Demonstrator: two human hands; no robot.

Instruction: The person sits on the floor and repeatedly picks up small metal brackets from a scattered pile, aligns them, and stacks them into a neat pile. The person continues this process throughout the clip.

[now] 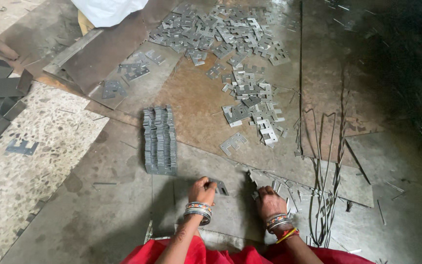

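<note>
The left hand (202,189) pinches a flat grey notched metal plate (219,186), long axis pointing up-right, the right hand (268,197) presses fingers-together on scrap, over rusty floor sheets (191,105).

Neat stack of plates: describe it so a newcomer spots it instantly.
On the sheet-metal floor, look just ahead of the left hand. The stack of notched metal plates stands on edge in tight rows, unlike the loose plates scattered flat farther off.

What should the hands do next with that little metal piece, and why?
Probably the left hand should carry the notched metal plate it touches up to the upright row of stacked plates just ahead, since that row looks neatly sorted while many loose plates lie scattered on the floor.
</note>
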